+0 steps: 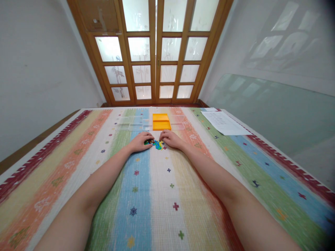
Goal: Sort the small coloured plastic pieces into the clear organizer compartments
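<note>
A small pile of tiny blue, yellow, green and dark pieces (158,145) lies on the striped tablecloth between my two hands. My left hand (140,142) curves around the pile's left side, its thumb apart from the fingers and dark and green pieces showing in the gap. At the upper right of the pile, my right hand (170,138) is closed with bent fingertips pointing down at the pieces. Whatever those fingertips hold is too small to make out. Just beyond the hands lies an orange plastic box (161,125), its two halves spread flat.
Clear plastic trays (131,123) sit left of the orange box, and another clear tray (178,122) is to its right. Printed paper (222,122) lies at the far right of the tablecloth (162,209). Wooden glass-paned doors (156,69) stand behind the table.
</note>
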### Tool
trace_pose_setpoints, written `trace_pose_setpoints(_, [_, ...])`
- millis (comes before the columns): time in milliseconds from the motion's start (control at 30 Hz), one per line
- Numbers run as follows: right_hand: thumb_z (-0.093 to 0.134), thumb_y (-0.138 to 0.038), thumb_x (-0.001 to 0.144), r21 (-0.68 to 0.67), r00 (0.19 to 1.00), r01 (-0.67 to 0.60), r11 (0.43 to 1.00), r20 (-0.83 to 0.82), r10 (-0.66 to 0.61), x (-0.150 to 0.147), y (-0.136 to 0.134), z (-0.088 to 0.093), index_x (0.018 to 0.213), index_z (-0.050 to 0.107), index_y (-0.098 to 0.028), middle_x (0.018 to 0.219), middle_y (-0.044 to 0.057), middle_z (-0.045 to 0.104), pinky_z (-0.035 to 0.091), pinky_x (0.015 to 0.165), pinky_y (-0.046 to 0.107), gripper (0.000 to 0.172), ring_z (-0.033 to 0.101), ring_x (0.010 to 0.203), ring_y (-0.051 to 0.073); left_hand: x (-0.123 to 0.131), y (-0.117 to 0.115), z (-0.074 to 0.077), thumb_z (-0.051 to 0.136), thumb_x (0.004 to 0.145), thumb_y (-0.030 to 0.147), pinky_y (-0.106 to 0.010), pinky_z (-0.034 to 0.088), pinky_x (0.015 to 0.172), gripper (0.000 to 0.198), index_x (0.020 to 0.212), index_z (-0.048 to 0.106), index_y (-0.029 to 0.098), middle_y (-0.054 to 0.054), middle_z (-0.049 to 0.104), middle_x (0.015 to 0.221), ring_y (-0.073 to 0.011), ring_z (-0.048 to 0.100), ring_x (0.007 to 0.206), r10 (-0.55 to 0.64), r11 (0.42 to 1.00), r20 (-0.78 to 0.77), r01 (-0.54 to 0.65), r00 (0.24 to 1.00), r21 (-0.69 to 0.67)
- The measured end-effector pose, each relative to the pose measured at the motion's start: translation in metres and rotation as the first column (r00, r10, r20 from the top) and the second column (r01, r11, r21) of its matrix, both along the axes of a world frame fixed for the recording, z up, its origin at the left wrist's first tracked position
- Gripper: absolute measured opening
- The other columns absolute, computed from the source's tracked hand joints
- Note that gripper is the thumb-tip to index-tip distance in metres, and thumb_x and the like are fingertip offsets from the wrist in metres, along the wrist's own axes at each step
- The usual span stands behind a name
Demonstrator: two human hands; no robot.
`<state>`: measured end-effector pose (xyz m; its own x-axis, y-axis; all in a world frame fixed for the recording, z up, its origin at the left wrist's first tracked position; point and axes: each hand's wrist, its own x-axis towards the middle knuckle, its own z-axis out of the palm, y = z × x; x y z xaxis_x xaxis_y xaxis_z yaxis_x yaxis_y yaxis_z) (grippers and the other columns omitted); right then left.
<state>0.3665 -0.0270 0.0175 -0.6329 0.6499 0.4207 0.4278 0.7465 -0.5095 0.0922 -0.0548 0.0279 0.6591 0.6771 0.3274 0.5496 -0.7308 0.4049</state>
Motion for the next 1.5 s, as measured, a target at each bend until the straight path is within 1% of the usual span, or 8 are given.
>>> trace_pose_setpoints(267, [0.057,-0.018,0.098,0.052,0.999,-0.023,0.998,0.031,0.022,0.0,0.003,-0.006,0.107,0.08,-0.021,0.106,0.008,0.071,0.05,0.097,0.037,0.025,0.064,0.103,0.021,-0.001,0.003,-0.004,0.069,0.09,0.037,-0.045,0.046,0.112,0.041,0.128,0.07,0.024,-0.01,0.066,0.13,-0.0281,0.06,0.124,0.007,1.0,-0.021,-0.007,1.0,0.019])
trace_pose_setpoints(500, [0.055,-0.029,0.104,0.084,0.994,-0.081,0.993,0.077,0.075,-0.006,0.006,-0.013,0.124,0.076,-0.026,0.131,0.01,0.066,0.046,0.11,0.045,0.03,0.061,0.121,0.024,-0.003,0.006,-0.011,0.07,0.089,0.039,-0.046,0.046,0.112,0.052,0.138,0.064,0.023,-0.012,0.063,0.137,-0.0293,0.059,0.126,0.035,0.999,-0.022,-0.035,0.999,0.024])
trace_pose_setpoints(767, [0.069,-0.037,0.094,-0.04,0.994,-0.064,0.997,0.086,0.067,0.003,-0.001,0.008,0.117,0.072,-0.022,0.135,0.011,0.063,0.046,0.11,0.043,0.027,0.06,0.125,0.025,0.0,0.004,-0.01,0.067,0.092,0.043,-0.049,0.041,0.118,0.056,0.145,0.06,0.024,-0.013,0.058,0.147,-0.0313,0.053,0.136,0.004,1.0,-0.082,-0.003,0.997,0.018])
trace_pose_setpoints(900, [0.08,-0.044,0.083,-0.094,0.975,-0.06,0.994,0.208,0.079,0.016,0.005,0.015,0.127,0.068,-0.022,0.142,0.012,0.06,0.046,0.11,0.044,0.051,0.058,0.129,0.029,0.003,0.001,-0.006,0.064,0.095,0.044,-0.049,0.038,0.12,0.052,0.143,0.062,0.024,-0.012,0.057,0.151,-0.0311,0.051,0.139,-0.026,0.999,-0.115,0.028,0.993,0.016])
trace_pose_setpoints(1033, [0.084,-0.057,0.074,-0.114,0.94,-0.052,0.992,0.329,0.087,0.025,0.01,0.012,0.148,0.056,-0.02,0.153,0.016,0.053,0.04,0.117,0.048,0.088,0.052,0.139,0.035,0.005,-0.001,-0.004,0.065,0.094,0.041,-0.048,0.04,0.119,0.044,0.134,0.066,0.022,-0.012,0.062,0.144,-0.0298,0.055,0.135,-0.038,0.999,-0.076,0.038,0.996,0.004])
trace_pose_setpoints(1100, [0.084,-0.061,0.073,-0.093,0.934,-0.042,0.995,0.351,0.072,0.026,0.011,0.009,0.153,0.052,-0.02,0.156,0.017,0.049,0.039,0.119,0.049,0.095,0.049,0.142,0.037,0.005,-0.001,-0.003,0.065,0.093,0.039,-0.047,0.043,0.117,0.041,0.13,0.067,0.022,-0.012,0.063,0.141,-0.029,0.057,0.132,-0.04,0.999,-0.053,0.039,0.998,-0.012])
trace_pose_setpoints(1367, [0.072,-0.055,0.089,0.009,0.958,-0.066,0.998,0.279,0.061,0.025,0.012,0.005,0.147,0.059,-0.021,0.149,0.015,0.057,0.042,0.115,0.047,0.068,0.055,0.135,0.032,0.006,-0.002,-0.003,0.069,0.089,0.042,-0.045,0.046,0.114,0.04,0.124,0.066,0.023,-0.011,0.064,0.139,-0.0287,0.059,0.129,-0.039,0.999,-0.023,0.039,0.999,-0.037])
trace_pose_setpoints(1500, [0.07,-0.058,0.089,-0.022,0.963,-0.042,0.999,0.265,0.047,0.023,0.01,0.008,0.145,0.06,-0.02,0.148,0.016,0.058,0.042,0.115,0.049,0.068,0.055,0.135,0.033,0.007,-0.003,-0.001,0.07,0.088,0.042,-0.046,0.047,0.111,0.037,0.119,0.066,0.022,-0.012,0.064,0.138,-0.0289,0.06,0.127,-0.029,0.998,-0.023,0.028,0.999,-0.047])
